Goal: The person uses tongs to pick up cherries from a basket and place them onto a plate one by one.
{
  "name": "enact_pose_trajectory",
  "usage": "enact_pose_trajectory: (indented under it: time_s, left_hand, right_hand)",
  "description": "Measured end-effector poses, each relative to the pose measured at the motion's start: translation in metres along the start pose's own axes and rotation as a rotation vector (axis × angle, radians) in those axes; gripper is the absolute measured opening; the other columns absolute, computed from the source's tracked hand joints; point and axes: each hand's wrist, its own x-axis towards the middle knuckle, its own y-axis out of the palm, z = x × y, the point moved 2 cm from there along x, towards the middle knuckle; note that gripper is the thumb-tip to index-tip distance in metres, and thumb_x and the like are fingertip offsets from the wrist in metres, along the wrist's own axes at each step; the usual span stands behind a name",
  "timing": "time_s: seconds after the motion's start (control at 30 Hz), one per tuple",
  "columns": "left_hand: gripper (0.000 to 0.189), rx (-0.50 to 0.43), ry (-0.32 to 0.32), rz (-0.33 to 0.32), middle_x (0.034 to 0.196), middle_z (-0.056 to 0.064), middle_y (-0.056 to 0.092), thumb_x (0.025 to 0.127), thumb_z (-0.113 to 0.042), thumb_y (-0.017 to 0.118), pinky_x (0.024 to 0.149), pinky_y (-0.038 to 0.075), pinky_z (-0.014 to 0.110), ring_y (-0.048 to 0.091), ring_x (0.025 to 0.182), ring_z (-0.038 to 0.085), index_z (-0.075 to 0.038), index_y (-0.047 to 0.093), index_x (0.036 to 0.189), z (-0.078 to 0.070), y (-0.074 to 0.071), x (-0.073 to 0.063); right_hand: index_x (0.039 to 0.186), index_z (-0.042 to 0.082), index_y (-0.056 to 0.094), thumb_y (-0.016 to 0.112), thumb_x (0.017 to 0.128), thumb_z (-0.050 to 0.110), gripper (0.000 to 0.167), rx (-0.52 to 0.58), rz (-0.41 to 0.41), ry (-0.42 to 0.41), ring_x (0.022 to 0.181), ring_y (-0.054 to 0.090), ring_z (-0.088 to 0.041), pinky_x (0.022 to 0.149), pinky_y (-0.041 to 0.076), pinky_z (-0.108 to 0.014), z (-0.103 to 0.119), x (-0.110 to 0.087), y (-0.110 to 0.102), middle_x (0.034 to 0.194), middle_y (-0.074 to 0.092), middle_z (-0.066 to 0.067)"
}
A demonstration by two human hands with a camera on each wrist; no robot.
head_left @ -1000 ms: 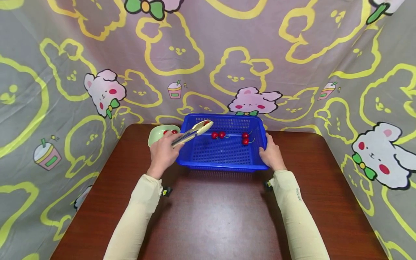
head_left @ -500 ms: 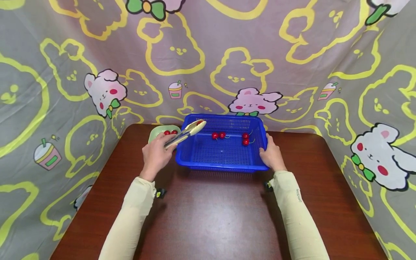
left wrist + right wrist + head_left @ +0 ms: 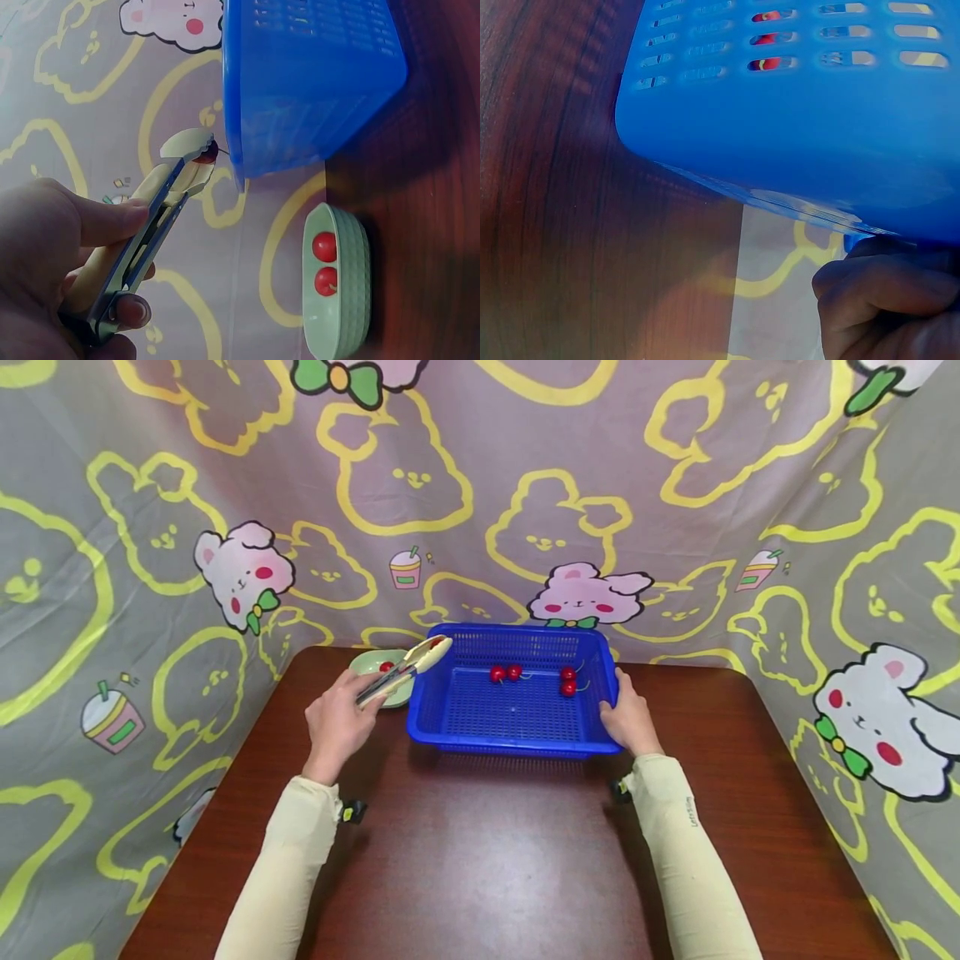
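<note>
My left hand (image 3: 339, 718) grips a pair of tongs (image 3: 142, 240) with cream tips. A red cherry (image 3: 206, 153) is pinched between the tips, its stem pointing at the basket. The tongs' tips are level with the left rim of the blue basket (image 3: 513, 747), above a pale green bowl (image 3: 322, 330). Two red cherries (image 3: 325, 280) lie in that bowl; the tongs partly cover it in the head view. My right hand (image 3: 630, 714) holds the basket's right rim, thumb on the inner side. Inside the basket lie a left pair of cherries (image 3: 514, 672) and a right pair (image 3: 568, 688).
A brown wooden table (image 3: 480, 860) carries the basket and bowl. Behind and at both sides hangs a patterned curtain (image 3: 480, 485), close to the table's back edge. The basket stands right beside the bowl.
My left hand has moved left, carrying the tongs and the cherry from over the basket's inside to its left rim, by the bowl. The right hand stays on the basket.
</note>
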Motion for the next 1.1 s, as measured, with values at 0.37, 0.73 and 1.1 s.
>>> enact_pose_trajectory:
  time_s: [0.37,0.73,1.1]
  left_hand:
    - [0.035,0.020,-0.036,0.000,0.096,0.005,0.063,0.092,-0.026,0.078,0.064,0.044,0.051,0.063,0.073,0.031,-0.019,0.075,0.127,0.027,-0.004,-0.006]
    - [0.036,0.024,-0.068,0.021,0.098,0.005,0.063,0.092,-0.024,0.077,0.066,0.044,0.050,0.062,0.075,0.031,-0.020,0.074,0.128,0.041,-0.006,-0.009]
    - [0.036,0.036,-0.108,0.004,0.095,0.005,0.061,0.093,-0.025,0.077,0.066,0.041,0.050,0.061,0.073,0.033,-0.019,0.074,0.128,0.058,-0.010,-0.012]
  right_hand:
    - [0.164,0.003,0.014,0.049,0.102,0.014,0.072,0.003,-0.006,-0.001,0.135,0.047,-0.057,0.112,0.038,-0.066,-0.004,0.001,0.002,0.152,0.042,-0.038]
    - [0.164,0.002,0.014,0.048,0.103,0.015,0.072,0.010,-0.003,0.001,0.134,0.049,-0.056,0.112,0.039,-0.066,-0.004,0.002,0.000,0.152,0.042,-0.038]
    - [0.164,0.002,0.014,0.049,0.103,0.014,0.072,0.001,0.000,-0.002,0.134,0.049,-0.057,0.112,0.038,-0.066,-0.002,0.002,0.000,0.152,0.042,-0.038]
